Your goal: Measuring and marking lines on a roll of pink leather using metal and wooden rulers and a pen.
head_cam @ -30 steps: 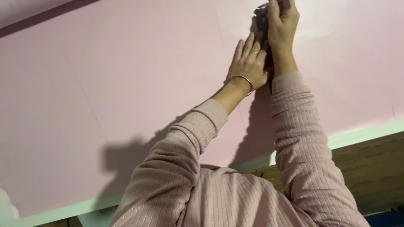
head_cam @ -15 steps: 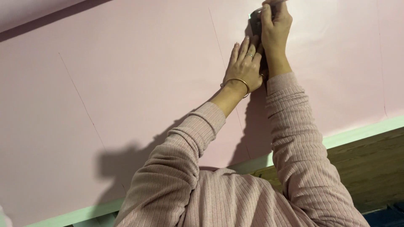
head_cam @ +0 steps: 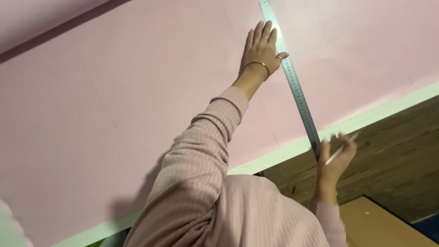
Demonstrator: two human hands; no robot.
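Observation:
A large pink sheet (head_cam: pixel 114 114) fills most of the view. A long metal ruler (head_cam: pixel 295 87) lies slanted across it, from the top edge down to the sheet's pale green border. My left hand (head_cam: pixel 263 50), with a gold bangle and a ring, lies flat on the sheet and pins the ruler with its thumb and fingertips. My right hand (head_cam: pixel 336 160) is at the ruler's lower end, off the sheet's edge. It holds a thin silvery pen (head_cam: pixel 340 148) and its fingers touch the ruler's tip.
The sheet's pale green border (head_cam: pixel 366 120) runs diagonally across the lower right. Beyond it are a dark wooden plank surface (head_cam: pixel 398 151) and a light brown board (head_cam: pixel 388 226). My pink ribbed sleeves fill the lower middle.
My right hand has dropped from the top of the sheet, beside the left hand, to the ruler's lower end. The ruler now shows along its whole length. The left hand stays up high.

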